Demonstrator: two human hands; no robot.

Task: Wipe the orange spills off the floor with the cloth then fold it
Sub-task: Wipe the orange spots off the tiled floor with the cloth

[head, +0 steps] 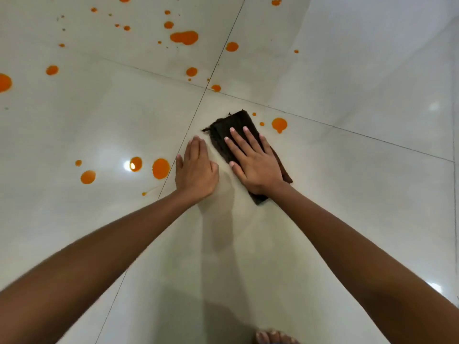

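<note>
A dark brown folded cloth (229,126) lies flat on the glossy white tile floor (347,194). My right hand (255,165) presses down on it with straight, spread fingers. Just left of the cloth, my left hand (196,170) rests flat on the bare tile without touching the fabric. Orange spills dot the floor: one drop (279,124) close to the cloth's right, a group (161,168) left of my left hand, and a big blot (184,37) farther away among several smaller spots.
Dark grout lines (206,88) cross just beyond the cloth. Toes of a bare foot (272,336) show at the bottom edge. More orange drops reach the left edge (3,82) and the top of the view.
</note>
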